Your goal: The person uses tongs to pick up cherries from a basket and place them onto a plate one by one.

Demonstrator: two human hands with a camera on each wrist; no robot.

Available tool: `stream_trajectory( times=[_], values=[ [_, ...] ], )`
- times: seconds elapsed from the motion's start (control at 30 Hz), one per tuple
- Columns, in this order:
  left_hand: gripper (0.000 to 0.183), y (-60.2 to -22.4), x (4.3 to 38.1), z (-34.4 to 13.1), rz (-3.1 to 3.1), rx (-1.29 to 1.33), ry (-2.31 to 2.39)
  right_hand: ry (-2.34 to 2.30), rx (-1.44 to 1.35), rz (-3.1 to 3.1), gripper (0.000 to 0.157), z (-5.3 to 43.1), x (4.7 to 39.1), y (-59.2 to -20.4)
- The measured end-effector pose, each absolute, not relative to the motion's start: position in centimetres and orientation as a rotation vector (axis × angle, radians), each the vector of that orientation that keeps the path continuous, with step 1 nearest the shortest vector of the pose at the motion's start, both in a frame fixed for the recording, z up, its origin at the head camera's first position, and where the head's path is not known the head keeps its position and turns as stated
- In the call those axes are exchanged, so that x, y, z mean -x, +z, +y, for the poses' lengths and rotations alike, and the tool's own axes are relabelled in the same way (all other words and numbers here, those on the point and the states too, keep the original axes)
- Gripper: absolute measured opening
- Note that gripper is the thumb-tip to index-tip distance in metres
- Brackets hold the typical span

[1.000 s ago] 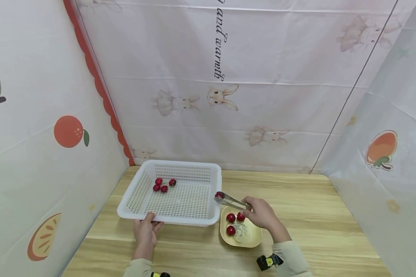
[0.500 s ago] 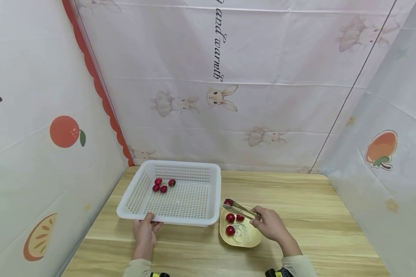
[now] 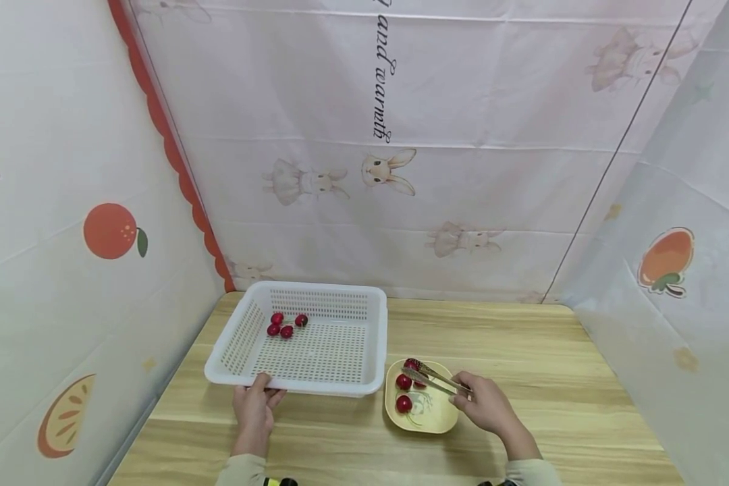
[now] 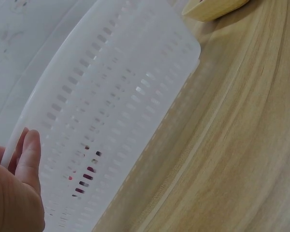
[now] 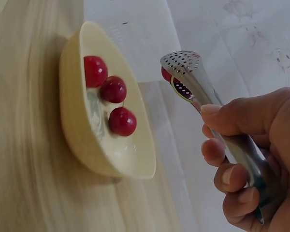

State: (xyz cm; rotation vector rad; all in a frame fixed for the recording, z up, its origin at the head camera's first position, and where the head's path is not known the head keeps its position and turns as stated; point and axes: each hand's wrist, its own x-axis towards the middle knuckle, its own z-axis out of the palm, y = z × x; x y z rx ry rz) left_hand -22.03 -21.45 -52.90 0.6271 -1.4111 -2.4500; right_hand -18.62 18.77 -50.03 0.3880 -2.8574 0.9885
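Note:
My right hand (image 3: 484, 403) grips metal tongs (image 5: 208, 92) with perforated ends. A red cherry (image 5: 166, 73) is pinched between those ends, above the far side of a yellow dish (image 3: 440, 422). Three more cherries (image 5: 123, 121) lie inside the dish. At the left, my left hand (image 3: 255, 412) holds the near rim of a white perforated basket (image 3: 373, 337), thumb on top and fingers beneath. Several cherries (image 3: 287, 331) with stems sit in the basket's back left part. Through the basket's holes, the left wrist view shows only bits of red.
Everything stands on a wood-grain table (image 3: 559, 378). A printed cloth (image 3: 480, 169) hangs behind it, with more sheeting at both sides. The dish stands just right of the basket's near right corner.
My right hand has moved right and toward me, carrying the cherry in the tongs from the basket's right edge to above the dish. My left hand and the basket stay in place.

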Motion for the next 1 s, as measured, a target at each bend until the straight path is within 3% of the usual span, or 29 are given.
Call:
stream_trajectory(
  times=[0.23,0.57,1.0],
  values=[
    [0.041,-53.0,22.1,-21.5,-1.396,-0.613,-2.472,0.982,-0.447,-2.901,0.017,19.6,18.3,-50.7],
    [0.051,-52.7,22.0,-21.5,-1.409,-0.611,-2.482,0.998,-0.49,-2.952,0.017,20.7,18.0,-51.5],
    [0.05,-52.7,21.8,-21.5,-1.398,-0.611,-2.492,0.943,-0.558,-2.948,0.019,20.8,17.7,-52.7]
  ],
)
